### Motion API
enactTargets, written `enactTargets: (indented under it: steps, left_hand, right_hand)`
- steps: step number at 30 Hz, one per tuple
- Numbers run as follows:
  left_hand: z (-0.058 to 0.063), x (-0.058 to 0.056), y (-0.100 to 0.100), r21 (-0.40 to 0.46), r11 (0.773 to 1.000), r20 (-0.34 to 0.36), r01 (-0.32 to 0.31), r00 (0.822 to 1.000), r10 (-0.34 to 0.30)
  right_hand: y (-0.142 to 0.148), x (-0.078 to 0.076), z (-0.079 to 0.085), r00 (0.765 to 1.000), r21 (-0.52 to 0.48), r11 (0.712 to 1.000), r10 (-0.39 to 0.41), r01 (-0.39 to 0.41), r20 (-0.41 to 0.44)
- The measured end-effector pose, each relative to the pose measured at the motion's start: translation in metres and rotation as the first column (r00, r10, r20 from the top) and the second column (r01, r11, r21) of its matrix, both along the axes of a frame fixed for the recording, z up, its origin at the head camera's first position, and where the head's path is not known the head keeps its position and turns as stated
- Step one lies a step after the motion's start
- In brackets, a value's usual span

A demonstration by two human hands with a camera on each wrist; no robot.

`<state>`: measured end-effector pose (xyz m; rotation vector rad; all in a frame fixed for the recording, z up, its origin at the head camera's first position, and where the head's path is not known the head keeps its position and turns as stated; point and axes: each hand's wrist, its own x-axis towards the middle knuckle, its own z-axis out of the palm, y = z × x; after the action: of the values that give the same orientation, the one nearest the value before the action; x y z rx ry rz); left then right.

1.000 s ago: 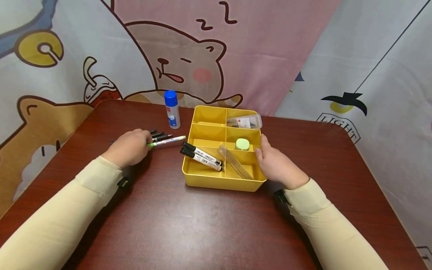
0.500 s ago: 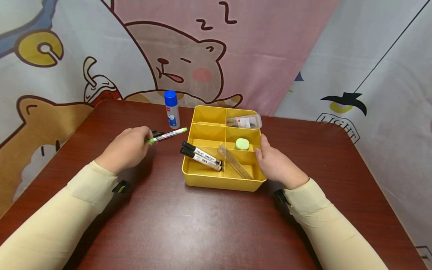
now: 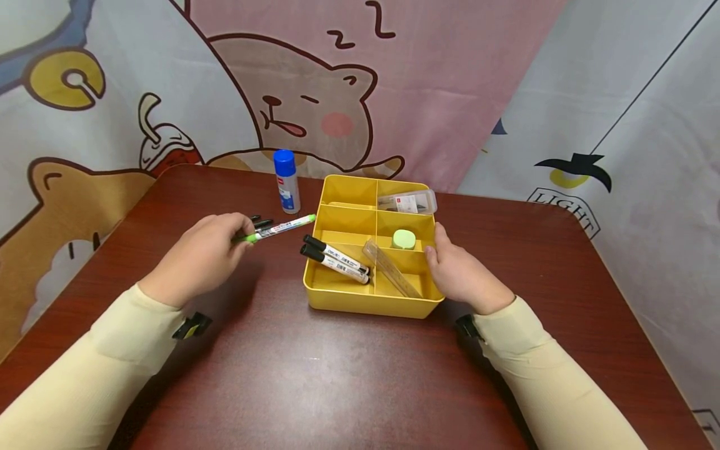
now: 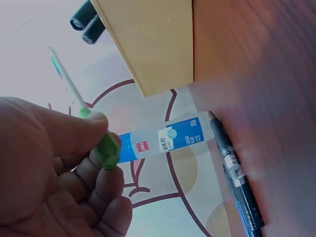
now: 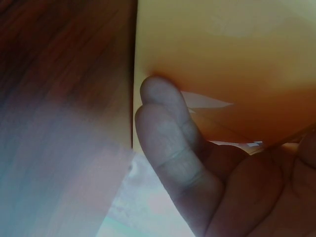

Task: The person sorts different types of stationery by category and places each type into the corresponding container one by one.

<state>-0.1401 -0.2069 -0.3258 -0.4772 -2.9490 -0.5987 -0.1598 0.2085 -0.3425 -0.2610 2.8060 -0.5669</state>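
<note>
Left fingers [image 4: 109,183] pinch pen [image 3: 284,227] near end

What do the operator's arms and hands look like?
Long pale-yellow sleeves cover both arms: left sleeve, right sleeve, each plain and ending in a cuff. Left hand and right hand are bare, no gloves. A small black device sits at each wrist: the left device has a yellow patch; the right device is partly hidden. No cables visible.

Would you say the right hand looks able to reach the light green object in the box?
Probably yes: the right hand rests against the yellow box, close beside the light green object, which looks unobstructed from above.
</note>
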Motion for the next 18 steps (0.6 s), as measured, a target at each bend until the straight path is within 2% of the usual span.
enactTargets:
  steps: [8, 18]
  left_hand:
    - [0.001, 0.011, 0.002, -0.007, 1.0, -0.027, 0.03, 0.999, -0.03]
    - [0.0, 0.017, 0.004, -0.008, 0.997, -0.052, 0.075, 0.996, -0.075]
  right_hand:
    - [0.001, 0.0, 0.0, 1.0, 0.0, 1.0, 0.005, -0.005, -0.005]
    - [0.0, -0.001, -0.001, 1.0, -0.002, 1.0, 0.009, -0.009, -0.013]
